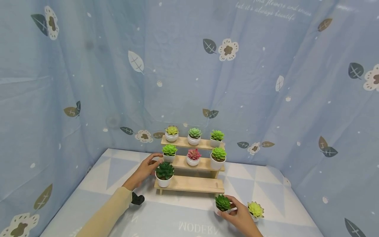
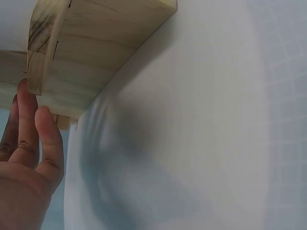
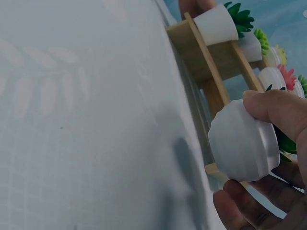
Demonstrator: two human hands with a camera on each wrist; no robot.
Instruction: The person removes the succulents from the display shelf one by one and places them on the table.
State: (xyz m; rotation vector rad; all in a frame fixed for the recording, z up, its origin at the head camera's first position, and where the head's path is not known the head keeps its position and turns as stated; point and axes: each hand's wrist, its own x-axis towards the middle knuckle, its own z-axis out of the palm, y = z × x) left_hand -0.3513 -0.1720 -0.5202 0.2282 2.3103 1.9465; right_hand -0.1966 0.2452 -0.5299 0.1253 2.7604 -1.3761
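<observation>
My right hand (image 1: 240,217) grips a white pot with a dark green succulent (image 1: 222,203), just in front of the stand's lower right corner. In the right wrist view the ribbed white pot (image 3: 242,141) is tilted between thumb and fingers. My left hand (image 1: 147,168) is at the left side of a three-tier wooden stand (image 1: 192,183). In the left wrist view its extended fingers (image 2: 29,129) touch the wood from the side; the thumb is hidden there. A dark green potted succulent (image 1: 164,174) stands on the bottom tier's left end.
Three potted succulents, including a pale green one (image 1: 194,135), line the top tier. The middle tier bears three more, a red one (image 1: 193,156) in the centre. A yellow-green potted succulent (image 1: 255,210) stands right of my right hand. A patterned curtain (image 1: 189,82) hangs behind.
</observation>
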